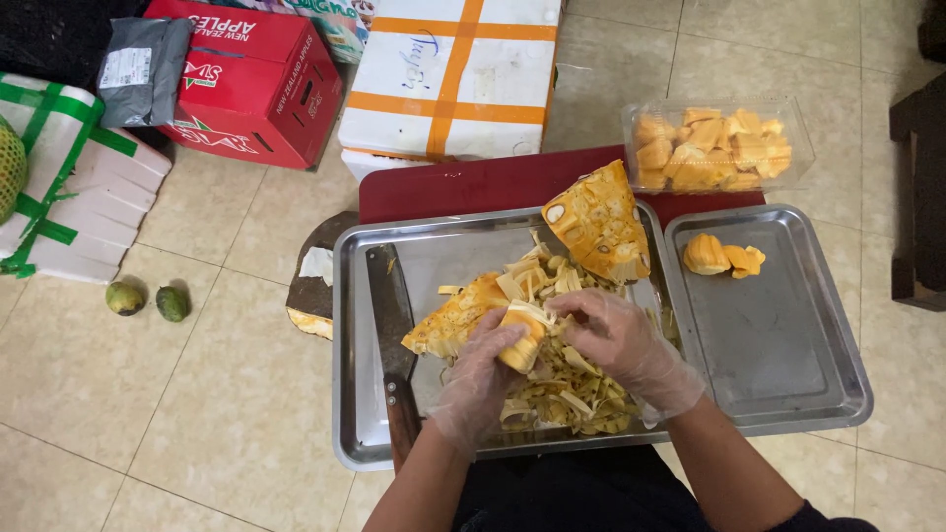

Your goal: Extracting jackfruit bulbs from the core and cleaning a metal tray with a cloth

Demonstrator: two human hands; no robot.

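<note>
Both my hands wear clear plastic gloves over a large steel tray (360, 433). My left hand (478, 379) grips a yellow jackfruit pod (520, 340) still wrapped in pale fibres. My right hand (621, 340) pinches the fibres on that same pod from the right. A jackfruit chunk (448, 320) lies just left of the pod. A bigger jackfruit wedge (599, 222) rests at the tray's far edge. Pale fibre strips (567, 389) are heaped under my hands.
A cleaver (391, 325) lies along the tray's left side. A second steel tray (778, 365) on the right holds a few peeled pods (721, 256). A clear box (717, 148) of pods sits behind. Cartons, foam boxes and two small green fruits (148, 299) stand on the tiled floor.
</note>
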